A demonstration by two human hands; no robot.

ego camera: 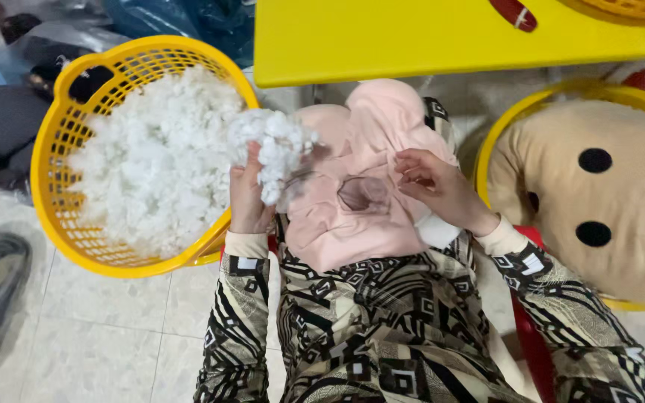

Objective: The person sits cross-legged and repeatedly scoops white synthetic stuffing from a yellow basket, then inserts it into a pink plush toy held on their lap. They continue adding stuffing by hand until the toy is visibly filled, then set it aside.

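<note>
A pink fabric toy shell (360, 134) lies on my lap with a small opening (363, 194) facing up. My left hand (248, 195) is shut on a clump of white stuffing fibre (278, 145), held just left of the opening. At the shell's right side, my right hand (434, 186) pinches the pink fabric beside the opening. A yellow plastic basket (57, 224) full of loose white stuffing (154, 164) stands on the floor to my left.
A yellow table (412, 33) edge runs across the top. To my right, a second yellow basket (554, 97) holds a tan stuffed cushion with black dots (599, 194). Dark bags lie at the far left on the tiled floor (98, 336).
</note>
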